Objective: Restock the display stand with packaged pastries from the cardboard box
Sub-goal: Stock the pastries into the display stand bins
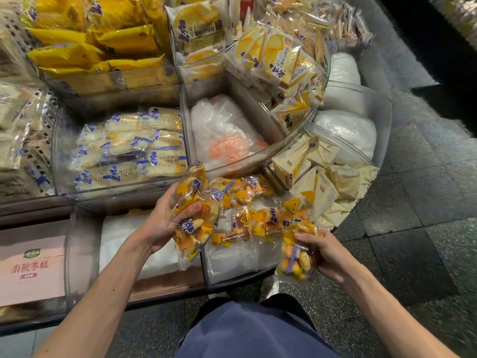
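The left hand (165, 220) grips a bundle of pastry packets (193, 210). The thumb is curled across the front of the bundle and the fingers wrap behind it. The bundle stands roughly upright over the front bin (232, 276) of the display stand (384, 112).

The right hand (325, 251) pinches a single packet (294, 257) of the same orange-and-yellow kind, with the thumb on top and the fingers curled beneath. This packet hangs just beside the bin's right front corner, partly over the floor (413, 228).

Between the two hands, loose packets (245, 218) of that kind lie in the front bin on white plastic padding (229, 257).

Neighbouring bins are as follows:
- Right: triangular cream packets (322, 182).
- Behind left: long white packets (134, 148).
- Upper tier: yellow packets (103, 42) and sliced-bread packets (278, 60).

A pink box (31, 264) sits in the stand at lower left.
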